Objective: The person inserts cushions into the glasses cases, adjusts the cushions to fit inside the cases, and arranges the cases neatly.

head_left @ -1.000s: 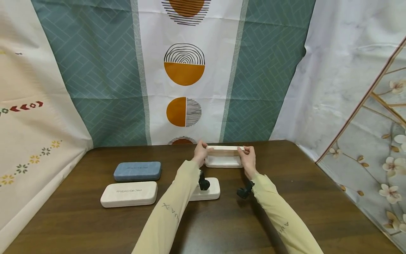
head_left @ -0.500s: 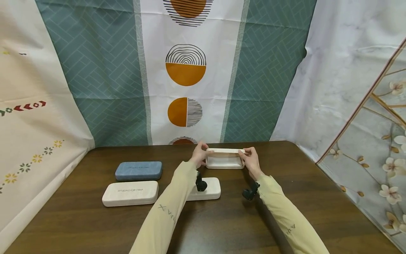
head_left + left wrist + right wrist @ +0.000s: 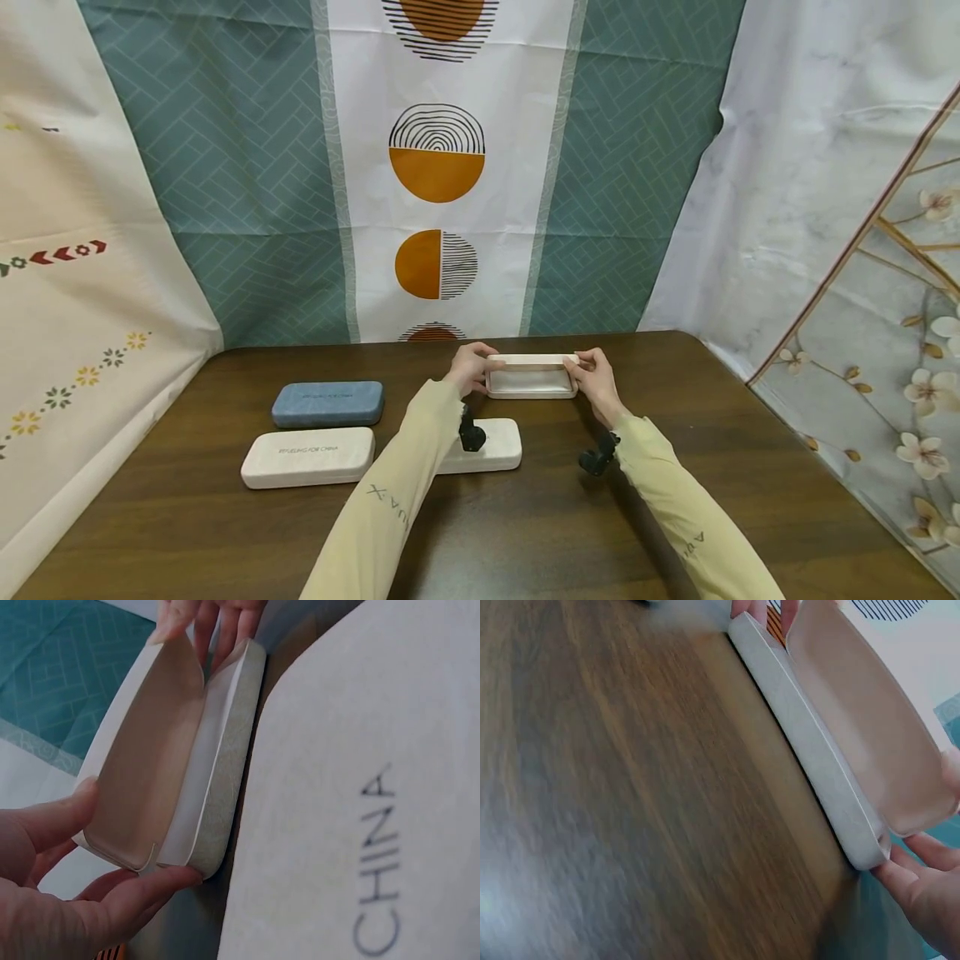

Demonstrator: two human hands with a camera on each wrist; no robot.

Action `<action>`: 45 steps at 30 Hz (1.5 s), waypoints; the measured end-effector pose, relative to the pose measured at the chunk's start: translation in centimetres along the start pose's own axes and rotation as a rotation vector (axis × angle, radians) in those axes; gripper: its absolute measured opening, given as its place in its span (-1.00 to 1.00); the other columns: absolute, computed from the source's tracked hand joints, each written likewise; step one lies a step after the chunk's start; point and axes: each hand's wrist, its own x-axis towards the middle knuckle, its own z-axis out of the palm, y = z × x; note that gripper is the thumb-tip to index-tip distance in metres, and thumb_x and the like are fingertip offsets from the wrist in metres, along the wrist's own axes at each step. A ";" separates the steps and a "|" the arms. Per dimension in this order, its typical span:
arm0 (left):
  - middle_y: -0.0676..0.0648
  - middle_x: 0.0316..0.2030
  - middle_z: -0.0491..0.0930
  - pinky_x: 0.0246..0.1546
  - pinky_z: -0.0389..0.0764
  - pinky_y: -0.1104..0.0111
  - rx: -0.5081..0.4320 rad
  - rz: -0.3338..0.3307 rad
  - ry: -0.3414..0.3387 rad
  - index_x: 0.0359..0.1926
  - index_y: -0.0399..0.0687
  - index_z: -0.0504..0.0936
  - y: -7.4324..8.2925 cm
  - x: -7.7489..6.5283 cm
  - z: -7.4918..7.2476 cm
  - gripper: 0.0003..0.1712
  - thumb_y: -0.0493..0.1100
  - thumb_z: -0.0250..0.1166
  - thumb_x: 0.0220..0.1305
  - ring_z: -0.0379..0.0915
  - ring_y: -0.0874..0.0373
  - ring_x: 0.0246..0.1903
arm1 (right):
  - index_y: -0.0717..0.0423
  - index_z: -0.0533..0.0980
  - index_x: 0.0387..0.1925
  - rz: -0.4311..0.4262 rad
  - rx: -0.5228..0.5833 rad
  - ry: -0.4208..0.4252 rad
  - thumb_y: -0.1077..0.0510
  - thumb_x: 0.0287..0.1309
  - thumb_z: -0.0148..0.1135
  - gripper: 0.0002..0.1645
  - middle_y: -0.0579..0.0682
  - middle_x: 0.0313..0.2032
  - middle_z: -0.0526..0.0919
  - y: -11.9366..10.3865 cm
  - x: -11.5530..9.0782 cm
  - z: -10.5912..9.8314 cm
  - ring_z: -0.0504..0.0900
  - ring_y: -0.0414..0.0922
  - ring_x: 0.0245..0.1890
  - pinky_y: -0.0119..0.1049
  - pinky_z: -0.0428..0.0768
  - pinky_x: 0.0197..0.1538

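A white hinged glasses case [image 3: 531, 395] stands part-open at the back of the table, its lid [image 3: 142, 765] raised and its pinkish lining showing. At its left end my left hand [image 3: 471, 367] grips it, thumb on the lid's edge and fingers against the base. My right hand [image 3: 597, 383] holds the other end in a similar way, thumb on the lid and fingers at the base's corner. In the left wrist view, the lid leans away from the base. Nothing shows inside the base in the head view.
Left on the brown table [image 3: 540, 533] lie a blue case [image 3: 327, 405] and a lettered white case [image 3: 307, 458]. Another white case [image 3: 495, 446] sits just in front of the open one, partly hidden by my left forearm. Patterned cloth [image 3: 438, 250] hangs behind the table.
The lid has tipped somewhat lower toward me, so less of its lining shows. Both hands have moved slightly with it, and my forearms have spread a little apart.
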 end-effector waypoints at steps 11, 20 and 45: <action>-0.26 -0.10 0.41 -0.28 0.49 -0.01 0.016 -0.019 -0.064 -0.14 -0.26 0.51 0.4 -0.3 -0.7 -0.72 -0.32 0.31 0.09 0.36 -0.32 -0.11 | 0.28 0.31 0.05 0.049 -0.027 -0.165 0.07 0.24 0.09 -0.54 0.26 0.03 0.36 -0.8 0.2 -1.0 0.35 0.12 0.06 0.03 0.35 0.02; -0.29 0.00 0.36 -0.24 0.47 -0.03 0.014 -0.035 -0.087 -0.15 -0.27 0.51 0.5 -0.6 -1.1 -0.72 -0.33 0.31 0.08 0.30 -0.35 -0.04 | 0.35 0.34 0.09 0.106 -0.094 -0.298 0.12 0.23 0.10 -0.51 0.35 0.04 0.38 -1.8 0.6 -2.1 0.41 0.24 -0.01 0.05 0.42 -0.08; -0.25 -0.23 0.50 -0.33 0.52 0.06 0.048 0.023 -0.161 -0.17 -0.37 0.53 0.1 -0.2 -1.6 -0.68 -0.39 0.35 0.01 0.40 -0.29 -0.12 | 0.48 0.35 0.03 0.109 -0.093 -0.423 0.25 0.16 0.16 -0.54 0.29 -0.07 0.48 -2.2 1.1 -3.3 0.46 0.21 -0.08 0.05 0.48 -0.17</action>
